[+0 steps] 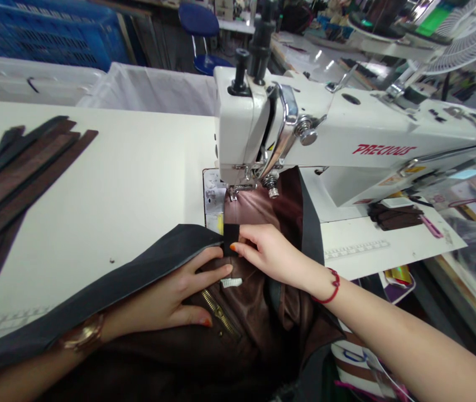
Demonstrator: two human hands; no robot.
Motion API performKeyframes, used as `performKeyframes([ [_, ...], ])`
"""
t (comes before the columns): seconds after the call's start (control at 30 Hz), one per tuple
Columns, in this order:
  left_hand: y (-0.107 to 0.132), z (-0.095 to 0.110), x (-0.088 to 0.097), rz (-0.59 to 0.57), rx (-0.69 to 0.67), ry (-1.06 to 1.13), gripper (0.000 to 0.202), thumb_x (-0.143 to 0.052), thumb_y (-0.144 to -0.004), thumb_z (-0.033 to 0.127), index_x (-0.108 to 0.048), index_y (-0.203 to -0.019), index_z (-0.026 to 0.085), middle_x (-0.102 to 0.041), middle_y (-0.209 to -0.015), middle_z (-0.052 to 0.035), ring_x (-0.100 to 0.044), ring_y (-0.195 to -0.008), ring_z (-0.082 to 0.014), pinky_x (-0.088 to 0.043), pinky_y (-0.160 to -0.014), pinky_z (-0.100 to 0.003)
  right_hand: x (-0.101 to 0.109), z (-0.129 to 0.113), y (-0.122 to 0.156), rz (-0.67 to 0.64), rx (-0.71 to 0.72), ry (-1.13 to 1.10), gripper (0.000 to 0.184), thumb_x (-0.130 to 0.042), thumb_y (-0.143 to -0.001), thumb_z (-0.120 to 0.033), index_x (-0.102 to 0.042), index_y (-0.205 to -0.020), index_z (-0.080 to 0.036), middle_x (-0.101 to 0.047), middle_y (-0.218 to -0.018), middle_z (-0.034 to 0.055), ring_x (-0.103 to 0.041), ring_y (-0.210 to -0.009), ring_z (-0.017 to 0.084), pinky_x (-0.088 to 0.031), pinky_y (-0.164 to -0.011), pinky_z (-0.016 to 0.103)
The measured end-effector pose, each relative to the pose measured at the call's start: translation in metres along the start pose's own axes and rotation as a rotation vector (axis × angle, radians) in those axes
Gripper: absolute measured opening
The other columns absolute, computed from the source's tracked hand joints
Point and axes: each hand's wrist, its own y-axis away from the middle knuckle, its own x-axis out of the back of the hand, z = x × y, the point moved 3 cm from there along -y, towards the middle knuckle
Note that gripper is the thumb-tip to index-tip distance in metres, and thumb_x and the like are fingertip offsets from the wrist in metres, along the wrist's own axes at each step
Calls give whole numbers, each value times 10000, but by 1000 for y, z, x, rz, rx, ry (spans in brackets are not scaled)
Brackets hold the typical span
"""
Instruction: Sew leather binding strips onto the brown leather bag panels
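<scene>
A brown leather piece with a brass zipper lies in front of the white sewing machine. Its upper end sits under the presser foot. My left hand lies flat on the leather and on a dark grey strip, fingers stretched out. My right hand pinches a small black tab at the strip's end, just before the presser foot. A small white label lies between my hands.
A stack of long brown and dark strips lies at the table's left. Dark pieces and a pink tool sit on the machine bed at right. A blue crate, a blue stool and a fan stand behind.
</scene>
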Motion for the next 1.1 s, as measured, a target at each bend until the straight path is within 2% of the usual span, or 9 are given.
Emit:
performKeyframes([
  [0.2, -2, 1, 2, -3, -34, -3, 667, -597, -852, 521, -349, -1447, 348, -339, -1468, -89, -391, -1309, -354, -365, -1081, -529, -5, 1, 5, 46, 11, 37, 203, -559, -921, -161, -525, -721, -157, -522, -666, -30, -451, -595, 98, -329, -572, 210],
  [0.53, 0, -3, 2, -6, -27, -1, 656, -625, -845, 491, -370, -1434, 353, -356, -1456, -79, -395, -1313, -339, -379, -1085, -503, -7, 4, 7, 62, 37, 66, 141, -537, -941, -194, -592, -815, -159, -605, -735, 4, -543, -661, 125, -397, -629, 225],
  [0.7, -1, 1, 4, 11, -65, -6, 635, -624, -859, 443, -387, -1432, 308, -373, -1455, -92, -386, -1330, -333, -379, -1095, -489, -8, -3, 11, 20, 77, 206, 116, -540, -947, -199, -631, -889, -156, -654, -805, 34, -603, -733, 141, -450, -692, 238],
  [0.83, 0, 1, 6, 12, -102, -47, 593, -600, -879, 430, -412, -1416, 261, -332, -1504, -104, -368, -1359, -319, -378, -1109, -464, -13, -15, 22, -65, 143, 436, 123, -533, -944, -169, -650, -976, -149, -687, -892, 62, -626, -850, 169, -494, -766, 266],
  [0.93, 2, -1, 6, 48, -130, -49, 572, -609, -880, 393, -429, -1400, 238, -373, -1491, -103, -376, -1363, -299, -364, -1127, -444, -18, -23, 33, -95, 203, 603, 193, -504, -944, -137, -642, -1075, -107, -691, -1007, 116, -619, -928, 198, -525, -788, 298],
  [1.0, 4, -3, 5, 79, -143, -34, 602, -609, -884, 346, -380, -1430, 236, -372, -1499, -102, -383, -1364, -284, -367, -1128, -426, -22, -26, 40, -81, 246, 676, 243, -481, -949, -134, -625, -1134, -73, -669, -1111, 148, -606, -975, 216, -538, -805, 321],
  [1.1, 6, -5, 2, 74, -127, -42, 701, -598, -890, 323, -245, -1491, 239, -346, -1515, -103, -371, -1374, -272, -382, -1117, -410, -27, -26, 46, -72, 252, 718, 270, -482, -952, -151, -615, -1172, -66, -640, -1198, 150, -588, -1016, 219, -540, -840, 330],
])
